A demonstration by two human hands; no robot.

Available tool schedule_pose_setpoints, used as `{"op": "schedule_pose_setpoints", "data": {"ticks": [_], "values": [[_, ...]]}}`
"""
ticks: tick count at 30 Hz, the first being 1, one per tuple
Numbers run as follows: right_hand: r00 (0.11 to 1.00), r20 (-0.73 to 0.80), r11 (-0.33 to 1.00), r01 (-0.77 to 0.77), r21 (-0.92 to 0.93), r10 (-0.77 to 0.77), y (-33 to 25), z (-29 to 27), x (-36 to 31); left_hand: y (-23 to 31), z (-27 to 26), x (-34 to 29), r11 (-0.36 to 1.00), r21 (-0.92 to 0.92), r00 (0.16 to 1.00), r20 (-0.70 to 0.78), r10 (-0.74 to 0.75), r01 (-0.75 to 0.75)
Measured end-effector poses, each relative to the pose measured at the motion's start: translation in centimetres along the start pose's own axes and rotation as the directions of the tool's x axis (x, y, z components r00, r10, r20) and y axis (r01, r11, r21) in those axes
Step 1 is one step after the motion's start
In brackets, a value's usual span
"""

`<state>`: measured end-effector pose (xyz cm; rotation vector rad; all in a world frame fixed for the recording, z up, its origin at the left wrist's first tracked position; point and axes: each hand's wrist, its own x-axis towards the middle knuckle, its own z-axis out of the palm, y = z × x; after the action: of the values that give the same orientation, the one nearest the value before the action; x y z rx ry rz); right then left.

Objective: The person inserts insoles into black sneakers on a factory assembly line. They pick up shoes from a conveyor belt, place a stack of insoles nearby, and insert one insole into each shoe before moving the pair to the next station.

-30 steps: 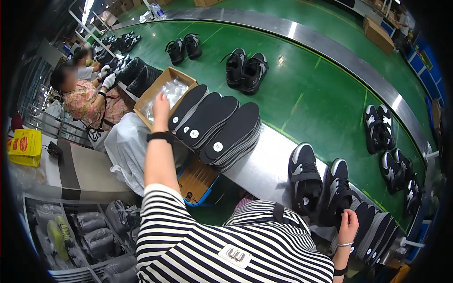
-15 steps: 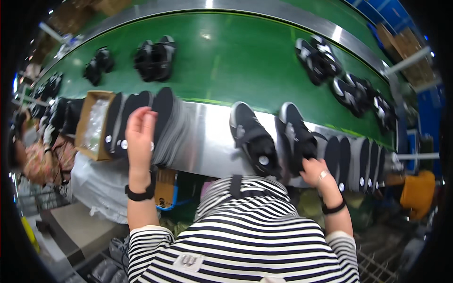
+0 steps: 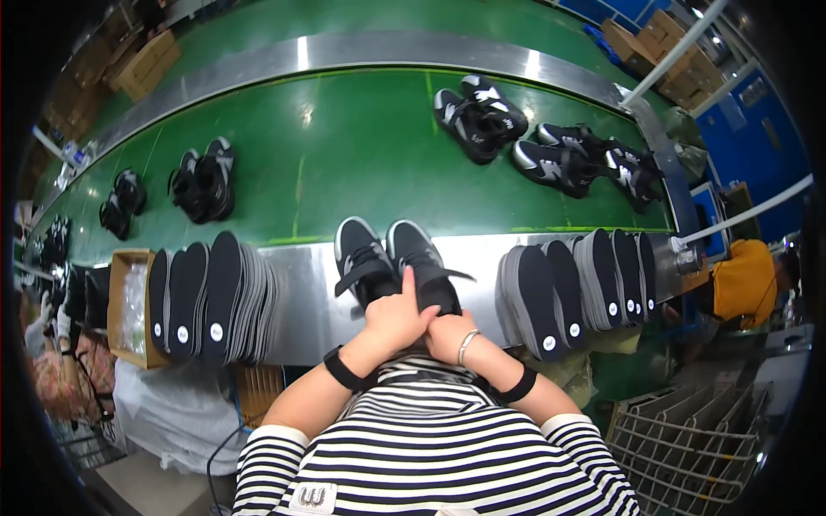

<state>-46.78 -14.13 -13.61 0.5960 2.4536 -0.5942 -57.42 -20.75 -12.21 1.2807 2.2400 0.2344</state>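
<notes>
Two black shoes with grey-silver toes stand side by side before me, the left shoe (image 3: 360, 249) and the right shoe (image 3: 416, 245); their straps stick out sideways. My left hand (image 3: 389, 320) is at the right shoe's opening, index finger stretched along its edge, thumb toward the heel, other fingers curled. My right hand (image 3: 449, 337) closes around that shoe's heel. Between my hands the shoe's inside is dark, and I cannot make out whether an insole is in it. Stacks of black insoles with white round stickers stand on both sides, left stack (image 3: 225, 288) and right stack (image 3: 527, 292).
A cardboard box (image 3: 131, 310) of clear plastic stands left of the insoles. Beyond the metal ledge (image 3: 301, 301), several black shoes sit on the green belt (image 3: 344, 155). A wire basket (image 3: 680, 456) is at lower right. Another person's gloved hand (image 3: 62, 322) shows far left.
My left hand has come from the left insole stacks to the right shoe. My right hand stays near its heel. The view has shifted, and both shoes now stand closer together.
</notes>
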Motion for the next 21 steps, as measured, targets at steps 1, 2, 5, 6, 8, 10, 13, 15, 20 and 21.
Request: {"op": "schedule_pose_setpoints", "data": {"ticks": [1, 2, 5, 6, 8, 10, 13, 15, 20, 21], "values": [[0.99, -0.138, 0.995, 0.044, 0.089, -0.032, 0.5, 0.2, -0.3, -0.5, 0.5, 0.6, 1.0, -0.018, 1.0, 0.001, 0.001, -0.001], [0.962, -0.254, 0.971, 0.152, 0.184, -0.102, 1.1, 0.3, -0.3, -0.7, 0.5, 1.1, 0.995, -0.097, 1.0, 0.015, -0.02, 0.021], [0.639, -0.765, 0.772, 0.525, 0.357, -0.081, 2.9, 0.0, -1.2, -1.9, -0.4, 2.8, 0.99, -0.139, 0.993, -0.11, -0.032, 0.016], [0.565, -0.823, 0.79, 0.53, 0.308, -0.058, 3.5, -0.1, -1.4, -2.7, -1.0, 3.5, 0.992, -0.122, 0.987, -0.153, -0.037, 0.019], [0.529, -0.849, 0.872, 0.413, 0.262, 0.004, 5.3, 0.9, -1.5, -4.6, -2.9, 5.7, 0.993, -0.115, 0.974, -0.219, -0.061, 0.036], [0.596, -0.795, 0.953, 0.165, 0.254, 0.108, 7.8, 3.8, -0.4, -6.9, -5.1, 8.5, 0.998, -0.06, 0.936, -0.352, -0.007, -0.015], [0.649, -0.732, 0.977, -0.104, 0.186, 0.208, 9.6, 6.8, -0.1, -8.8, -9.9, 11.5, 0.994, -0.03, 0.876, -0.469, -0.108, 0.106], [0.607, -0.783, 0.99, -0.052, 0.132, 0.136, 10.5, 8.3, 0.3, -8.4, -10.9, 12.9, 0.999, -0.009, 0.808, -0.587, -0.045, 0.05], [0.581, -0.799, 0.987, -0.06, 0.147, 0.154, 10.9, 8.5, 0.3, -3.8, -8.3, 16.7, 0.963, 0.019, 0.809, -0.539, 0.235, -0.267], [0.581, -0.799, 0.987, -0.054, 0.15, 0.153, 10.9, 8.6, 0.3, -3.2, -6.8, 17.5, 0.957, 0.012, 0.824, -0.504, 0.257, -0.291]]}}
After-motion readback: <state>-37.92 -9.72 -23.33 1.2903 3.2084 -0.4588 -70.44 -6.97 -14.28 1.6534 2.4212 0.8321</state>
